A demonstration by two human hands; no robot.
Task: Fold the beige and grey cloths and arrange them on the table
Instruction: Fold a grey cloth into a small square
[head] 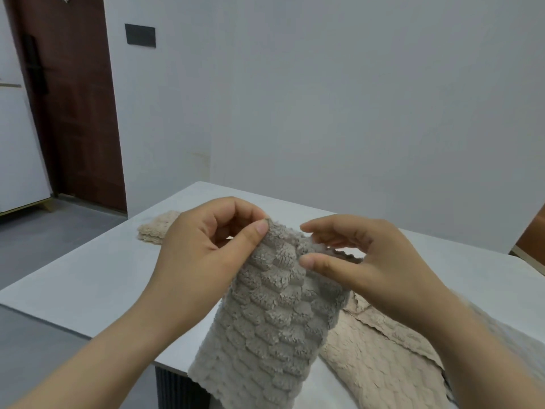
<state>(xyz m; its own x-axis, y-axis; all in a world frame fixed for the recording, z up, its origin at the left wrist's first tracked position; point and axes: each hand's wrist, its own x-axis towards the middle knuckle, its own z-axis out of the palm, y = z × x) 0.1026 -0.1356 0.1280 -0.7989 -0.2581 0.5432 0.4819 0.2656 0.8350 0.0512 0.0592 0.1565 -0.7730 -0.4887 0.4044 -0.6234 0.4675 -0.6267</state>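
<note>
Above the table (88,278), grey cloth (274,326) between pinching fingers (259,230) of left hand (203,246) and right hand (377,261)

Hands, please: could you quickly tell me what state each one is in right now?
Left hand: pinches the grey cloth at its top edge.
Right hand: pinches the same edge.

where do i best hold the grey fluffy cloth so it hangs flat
Pinch the grey fluffy cloth at its two top corners, one hand from each side: it hangs limp, bunched on top. The left hand pinches one corner, the right hand the other edge.
</note>
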